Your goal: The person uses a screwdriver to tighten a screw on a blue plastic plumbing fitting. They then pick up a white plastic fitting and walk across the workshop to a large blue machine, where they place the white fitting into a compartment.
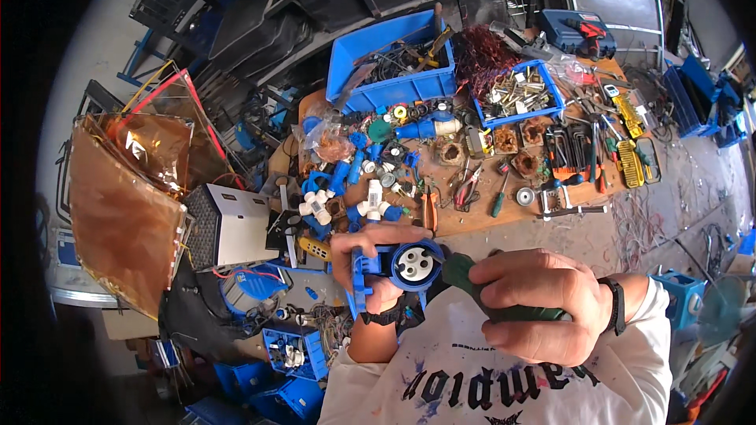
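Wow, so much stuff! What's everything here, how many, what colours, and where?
Bench: 1, wood brown, middle
Big bin: 1, blue, back of bench
Tray: 1, blue, right of big bin
Metal bits: many, silvery and brassy, in tray
Wire heap: 1, dark red, behind tray
Drill: 1, red and black, upper right
Pliers: several, one red-handled, on bench
White box: 1, left of bench
Brown sheets: several, far left
Small jumbled parts: too many to count
Socket: 1, blue, white face, lower middle
Tool: 1, dark green, right of socket
Left hand: 1, bare, holding socket
Right hand: 1, bare, gripping tool
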A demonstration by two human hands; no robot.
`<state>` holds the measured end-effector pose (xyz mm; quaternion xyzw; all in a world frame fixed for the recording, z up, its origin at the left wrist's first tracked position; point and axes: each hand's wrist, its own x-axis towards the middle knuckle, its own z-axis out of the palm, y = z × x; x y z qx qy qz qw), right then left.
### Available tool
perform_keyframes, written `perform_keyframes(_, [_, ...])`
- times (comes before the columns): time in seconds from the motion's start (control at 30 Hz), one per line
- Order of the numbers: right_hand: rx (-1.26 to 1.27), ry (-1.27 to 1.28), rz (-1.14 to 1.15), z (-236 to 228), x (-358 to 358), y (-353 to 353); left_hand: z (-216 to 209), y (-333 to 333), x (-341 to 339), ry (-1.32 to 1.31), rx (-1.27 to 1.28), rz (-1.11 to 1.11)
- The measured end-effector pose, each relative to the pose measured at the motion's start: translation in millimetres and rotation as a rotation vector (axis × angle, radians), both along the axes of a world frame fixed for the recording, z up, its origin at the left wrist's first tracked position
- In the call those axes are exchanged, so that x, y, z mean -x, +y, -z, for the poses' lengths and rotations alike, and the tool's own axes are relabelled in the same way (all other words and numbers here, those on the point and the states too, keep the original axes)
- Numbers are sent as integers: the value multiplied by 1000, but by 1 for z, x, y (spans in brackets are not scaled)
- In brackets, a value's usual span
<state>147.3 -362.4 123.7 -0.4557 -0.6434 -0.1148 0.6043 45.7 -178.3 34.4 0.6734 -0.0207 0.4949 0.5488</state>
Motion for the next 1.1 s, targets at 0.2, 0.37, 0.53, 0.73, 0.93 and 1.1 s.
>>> perform_keyframes(0.2, [-36, 45, 7, 5, -5, -24, -2, -25, -3, -44, 10, 38])
perform_keyframes(0.37, [-92, 51, 38, 4, -7, -37, -14, -44, -5, 8, 3, 15])
perform_keyframes(0.53, [-90, 83, 41, 3, -9, -47, -15, -53, -9, -4, -11, 29])
perform_keyframes(0.73, [-109, 58, 50, 4, -16, -56, -16, -59, -16, -33, 2, 78])
perform_keyframes(0.93, [-130, 56, 55, 6, -20, -59, -17, -64, -24, -41, -5, 114])
perform_keyframes(1.1, [3, 34, -42, 3, -27, -70, -16, -65, -23, -21, 9, 89])
